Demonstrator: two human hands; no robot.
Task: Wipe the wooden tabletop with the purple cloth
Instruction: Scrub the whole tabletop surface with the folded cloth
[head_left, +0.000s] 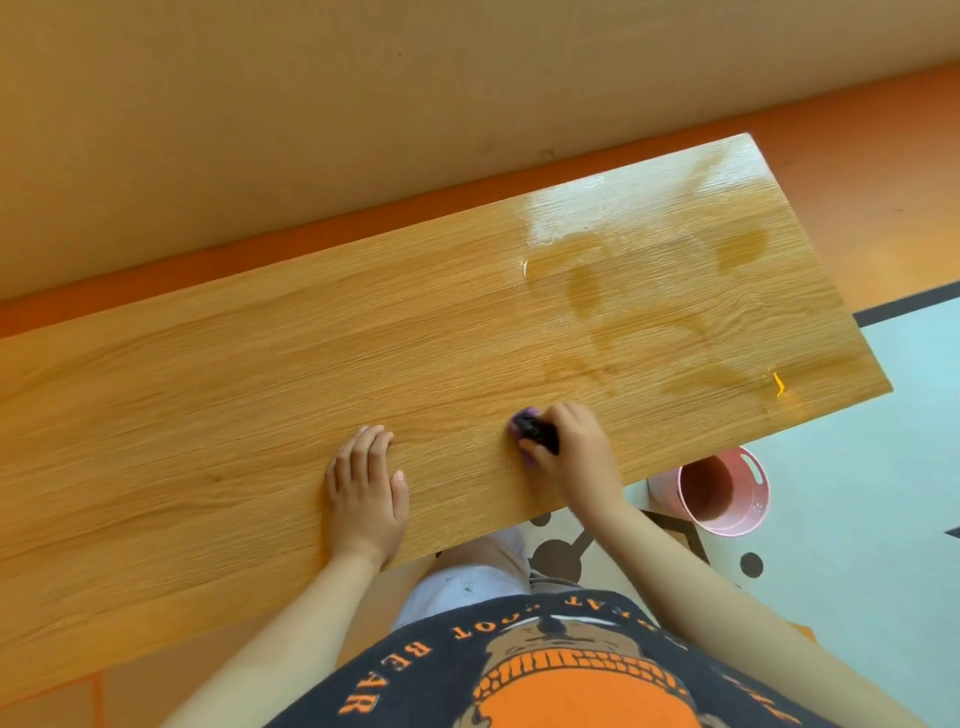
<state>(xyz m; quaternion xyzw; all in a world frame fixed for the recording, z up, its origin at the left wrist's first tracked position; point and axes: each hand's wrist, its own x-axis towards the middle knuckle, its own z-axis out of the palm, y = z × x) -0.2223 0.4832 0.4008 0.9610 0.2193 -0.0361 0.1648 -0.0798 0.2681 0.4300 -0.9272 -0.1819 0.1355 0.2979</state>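
Observation:
The long wooden tabletop (260, 389) runs from lower left to upper right. Its right part shines with wet streaks and darker damp patches. My right hand (576, 447) presses a bunched purple cloth (527, 423) onto the wood near the front edge; only the cloth's left end shows past my fingers. My left hand (366, 488) lies flat on the table, palm down, fingers apart, a little left of the cloth and holding nothing.
A pink bucket (748, 493) with handle slots stands on the floor just past the table's front right edge. A beige wall runs along the far side. Orange floor and a pale patterned mat lie at the right.

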